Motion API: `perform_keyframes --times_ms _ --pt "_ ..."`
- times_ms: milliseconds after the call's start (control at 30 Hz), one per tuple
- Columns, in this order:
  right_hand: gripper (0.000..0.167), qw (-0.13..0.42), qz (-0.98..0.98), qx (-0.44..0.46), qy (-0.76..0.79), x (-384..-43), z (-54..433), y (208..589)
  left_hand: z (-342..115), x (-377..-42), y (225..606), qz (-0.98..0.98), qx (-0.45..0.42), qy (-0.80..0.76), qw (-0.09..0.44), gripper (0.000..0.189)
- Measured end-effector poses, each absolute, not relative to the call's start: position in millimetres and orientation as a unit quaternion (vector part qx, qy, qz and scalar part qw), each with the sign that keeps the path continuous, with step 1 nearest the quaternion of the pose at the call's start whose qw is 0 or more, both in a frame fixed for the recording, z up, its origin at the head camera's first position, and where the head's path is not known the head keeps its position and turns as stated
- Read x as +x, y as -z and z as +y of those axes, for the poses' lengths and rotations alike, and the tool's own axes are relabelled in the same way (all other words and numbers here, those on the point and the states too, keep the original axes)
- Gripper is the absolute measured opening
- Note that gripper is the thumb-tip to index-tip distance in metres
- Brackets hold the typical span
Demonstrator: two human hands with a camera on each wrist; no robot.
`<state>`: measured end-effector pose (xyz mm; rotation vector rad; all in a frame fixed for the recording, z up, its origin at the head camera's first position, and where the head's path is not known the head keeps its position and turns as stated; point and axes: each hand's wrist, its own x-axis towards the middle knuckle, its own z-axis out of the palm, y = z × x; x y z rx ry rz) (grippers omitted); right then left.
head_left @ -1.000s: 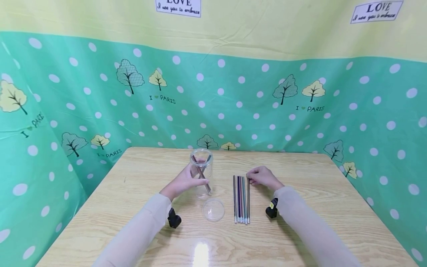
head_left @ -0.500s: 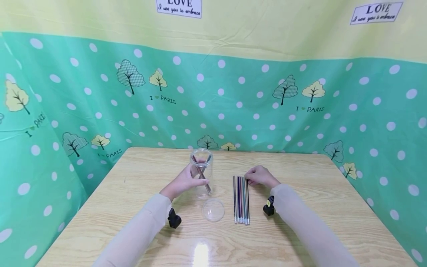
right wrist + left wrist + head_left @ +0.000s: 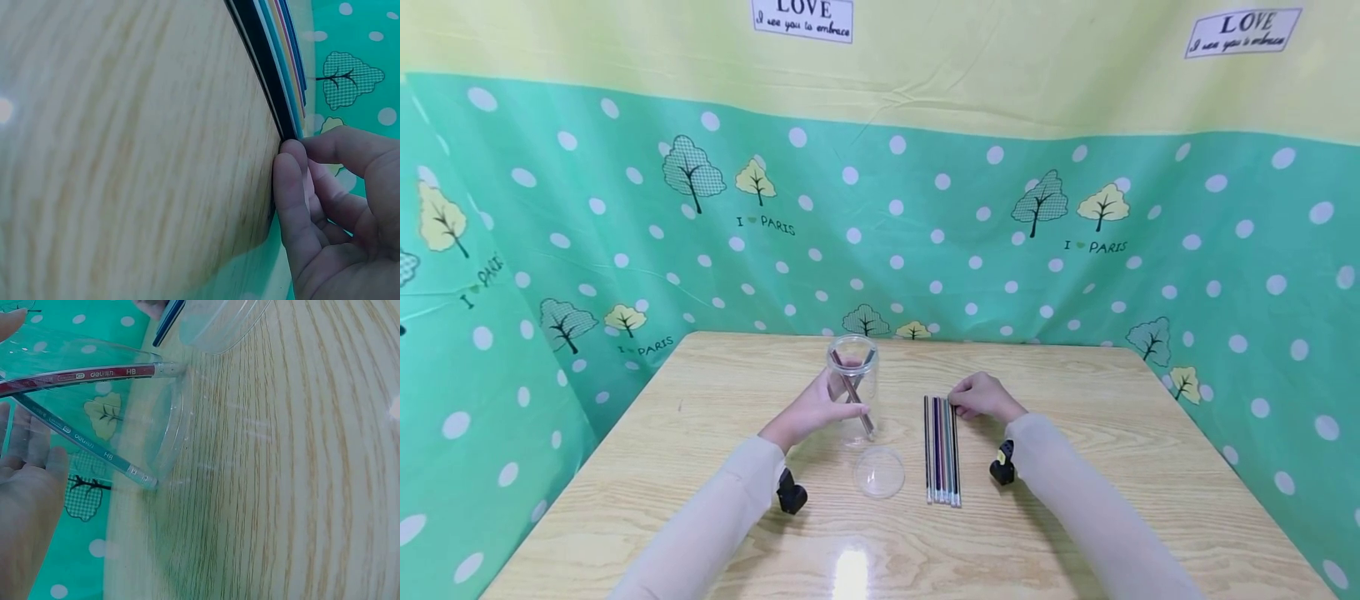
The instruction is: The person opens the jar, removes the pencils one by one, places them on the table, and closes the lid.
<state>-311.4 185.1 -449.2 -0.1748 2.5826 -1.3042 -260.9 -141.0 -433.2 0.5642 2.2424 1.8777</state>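
Observation:
My left hand [image 3: 808, 412] grips an upright clear plastic jar [image 3: 872, 387] around its side. Inside it lean two crossed pencils, one red [image 3: 103, 375] and one green [image 3: 81, 440], both marked HB with the eraser ends down. To the right, a row of several pencils [image 3: 942, 454] lies side by side, eraser ends toward me. At its far right end, my right hand [image 3: 988, 397] pinches the far tip of a black pencil [image 3: 265, 62] between thumb and fingers. That pencil lies right against the row in the right wrist view.
A clear round lid [image 3: 880, 473] lies on the wooden table [image 3: 737, 533], between the jar and the pencil row. Behind the table hangs a green and yellow curtain [image 3: 895, 208] with dots and trees. Dark cameras are strapped to both sleeved wrists.
My right hand has shifted slightly left with the black pencil, narrowing its gap to the row. The left hand and jar have stayed in place.

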Motion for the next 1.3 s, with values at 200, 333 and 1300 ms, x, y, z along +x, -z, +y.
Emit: perform_keyframes --times_ms 200,333,1300 --pt "0.021 0.121 0.883 -0.061 0.45 -310 182 449 -142 -260 433 0.751 0.188 -0.628 0.084 0.078" --pt "0.02 0.12 0.882 -0.06 0.452 -310 181 448 -141 -262 436 0.75 0.19 -0.628 0.084 0.078" --pt "0.031 0.109 0.873 -0.094 0.467 -310 183 418 -140 -263 436 0.747 0.195 -0.63 0.081 0.079"
